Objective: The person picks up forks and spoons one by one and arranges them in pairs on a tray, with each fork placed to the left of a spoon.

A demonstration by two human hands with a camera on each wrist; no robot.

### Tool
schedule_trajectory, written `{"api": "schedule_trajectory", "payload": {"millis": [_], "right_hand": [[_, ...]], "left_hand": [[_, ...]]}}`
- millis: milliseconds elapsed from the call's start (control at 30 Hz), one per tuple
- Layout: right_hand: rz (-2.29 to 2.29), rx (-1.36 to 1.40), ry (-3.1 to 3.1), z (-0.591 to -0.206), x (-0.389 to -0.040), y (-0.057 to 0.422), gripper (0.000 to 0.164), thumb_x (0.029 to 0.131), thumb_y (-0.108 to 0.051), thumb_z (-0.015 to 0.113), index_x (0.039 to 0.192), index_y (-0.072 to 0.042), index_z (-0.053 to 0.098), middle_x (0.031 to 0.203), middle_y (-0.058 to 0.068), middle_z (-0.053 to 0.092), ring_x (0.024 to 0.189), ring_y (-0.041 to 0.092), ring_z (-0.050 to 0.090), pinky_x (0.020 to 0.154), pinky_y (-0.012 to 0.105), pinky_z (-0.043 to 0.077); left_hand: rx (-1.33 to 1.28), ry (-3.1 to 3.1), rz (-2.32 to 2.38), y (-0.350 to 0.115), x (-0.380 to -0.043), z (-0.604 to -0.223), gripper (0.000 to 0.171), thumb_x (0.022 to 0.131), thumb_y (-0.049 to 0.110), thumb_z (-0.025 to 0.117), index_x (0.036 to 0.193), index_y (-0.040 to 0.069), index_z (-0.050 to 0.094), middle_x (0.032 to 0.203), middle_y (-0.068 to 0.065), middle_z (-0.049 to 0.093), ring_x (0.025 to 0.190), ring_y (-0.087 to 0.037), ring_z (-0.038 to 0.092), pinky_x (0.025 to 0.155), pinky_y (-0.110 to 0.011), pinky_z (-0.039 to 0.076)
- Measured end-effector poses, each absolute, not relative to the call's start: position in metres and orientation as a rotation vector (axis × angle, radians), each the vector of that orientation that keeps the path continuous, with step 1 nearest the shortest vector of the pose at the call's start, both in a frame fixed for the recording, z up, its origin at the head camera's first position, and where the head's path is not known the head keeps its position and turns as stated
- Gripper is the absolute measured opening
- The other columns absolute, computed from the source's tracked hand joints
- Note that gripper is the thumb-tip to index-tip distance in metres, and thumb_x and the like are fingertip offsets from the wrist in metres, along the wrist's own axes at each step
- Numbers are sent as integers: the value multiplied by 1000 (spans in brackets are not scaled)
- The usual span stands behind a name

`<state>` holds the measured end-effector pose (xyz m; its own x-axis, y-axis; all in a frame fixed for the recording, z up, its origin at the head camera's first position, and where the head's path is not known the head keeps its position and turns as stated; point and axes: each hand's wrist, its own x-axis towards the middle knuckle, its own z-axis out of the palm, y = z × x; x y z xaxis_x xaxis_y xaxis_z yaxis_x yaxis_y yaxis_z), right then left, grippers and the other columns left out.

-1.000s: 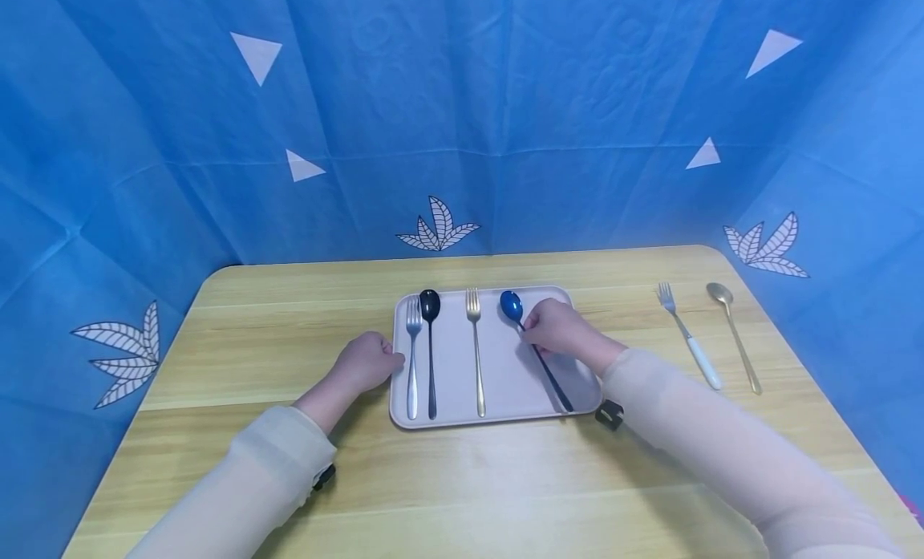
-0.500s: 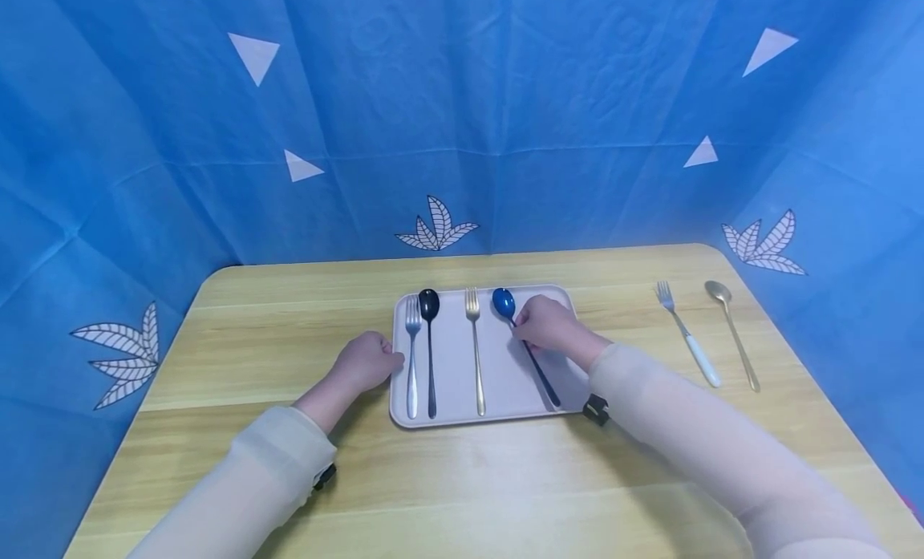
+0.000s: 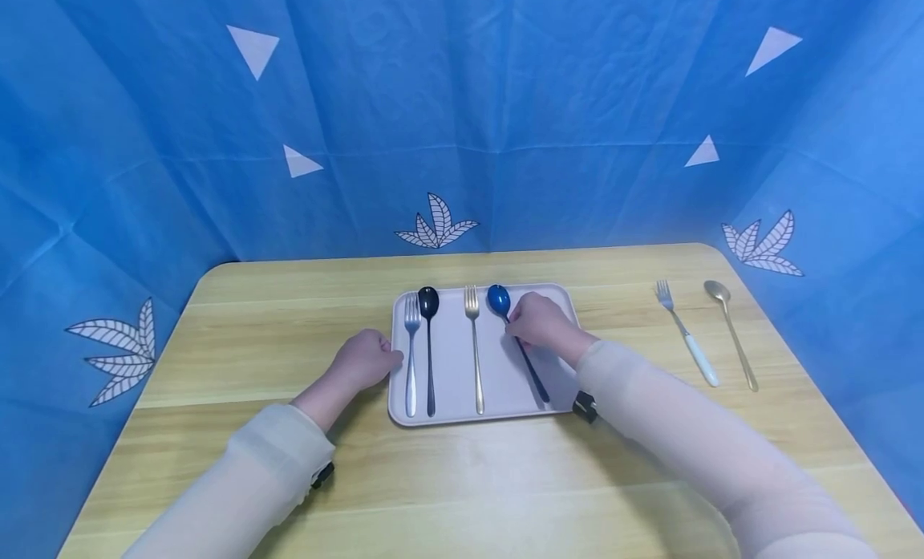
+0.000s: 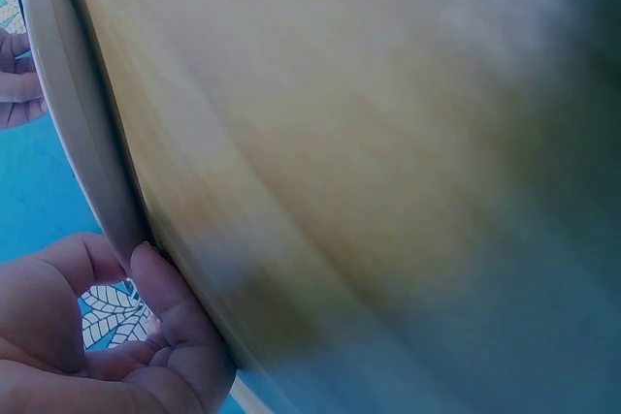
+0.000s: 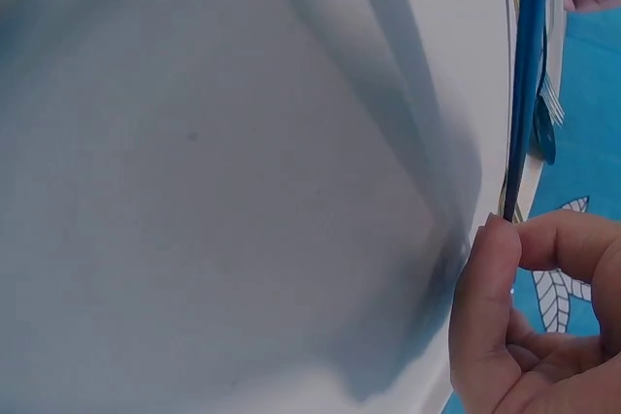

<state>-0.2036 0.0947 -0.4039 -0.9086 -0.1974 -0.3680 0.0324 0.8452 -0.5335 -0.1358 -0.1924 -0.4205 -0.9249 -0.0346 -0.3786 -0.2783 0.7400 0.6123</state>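
A pale tray (image 3: pixel 451 358) lies on the table. My left hand (image 3: pixel 366 358) holds its left rim; in the left wrist view, thumb and finger pinch the tray's edge (image 4: pixel 82 118). On the right half of the tray, my right hand (image 3: pixel 541 322) pinches the upper handle of a blue-bowled spoon (image 3: pixel 499 299), which slants with its handle end toward the lower right. The right wrist view has the spoon's dark handle (image 5: pixel 527 75) between thumb and finger, above the tray surface. Left of it lie a gold fork (image 3: pixel 476 350), a black spoon (image 3: pixel 429 350) and a silver fork (image 3: pixel 411 350).
To the right of the tray, a fork with a pale handle (image 3: pixel 699 357) and a gold spoon (image 3: pixel 732 330) lie on the wooden table (image 3: pixel 462 487). A blue patterned cloth (image 3: pixel 462 86) hangs behind the table and at both sides.
My right hand has slid the blue spoon leftward across the tray, closer to the gold fork, and the spoon slants slightly less. My left hand has stayed at the tray's rim.
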Motion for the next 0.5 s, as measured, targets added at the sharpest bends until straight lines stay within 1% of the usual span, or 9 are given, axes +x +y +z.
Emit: {"api": "schedule_trajectory", "payload": {"millis": [100,200,500], "right_hand": [[-785,-108,2606,-404,-204,92,8,86,-9,68,83,-3,72,58,2,59,53,13,62,56,25,51],[-798,-96,2598,-404,-203,90,8,86,-9,67,87,-2,72,60,3,62,54,13,64,58,26,53],[-819,-60,2603,-409,-204,85,9,87,-10,68,89,-2,72,66,5,64,59,15,66,59,27,55]], "left_hand": [[-235,2599,995,-192,-136,-420,30,90,21,62,65,10,49,58,0,44,52,-16,45,51,-28,38],[-223,2607,991,-192,-136,-420,30,90,20,62,65,10,49,59,-1,45,52,-15,45,51,-27,37],[-222,2613,981,-192,-136,-422,29,91,20,61,67,10,50,60,-2,46,53,-16,46,51,-27,37]]}}
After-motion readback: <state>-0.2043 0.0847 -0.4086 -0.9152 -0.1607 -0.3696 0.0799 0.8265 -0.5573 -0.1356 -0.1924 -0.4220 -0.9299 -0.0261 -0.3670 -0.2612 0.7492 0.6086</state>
